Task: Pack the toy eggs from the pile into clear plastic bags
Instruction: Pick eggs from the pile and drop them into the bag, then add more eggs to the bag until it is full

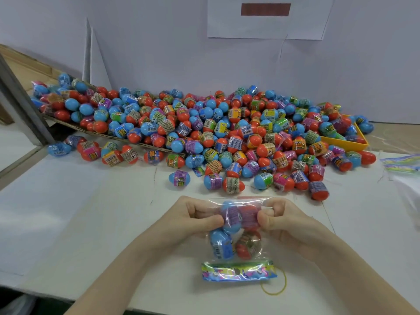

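A big pile of red and blue toy eggs (pixel 204 130) with printed wrappers spreads across the back of the white table (pixel 79 212). In front of it I hold a clear plastic bag (pixel 238 233) with several eggs inside and a colourful printed header strip at its near end. My left hand (pixel 195 214) grips the bag's left side near the top, fingers curled. My right hand (pixel 279 217) pinches the right side at the same height. The bag's far edge sticks up between my hands.
A yellow tray (pixel 347 143) sits at the right under part of the pile. A brown board (pixel 109 135) slopes under the pile's left side. More printed bags (pixel 402 163) lie at the far right. A thin yellow rubber band (pixel 273 289) lies by the bag.
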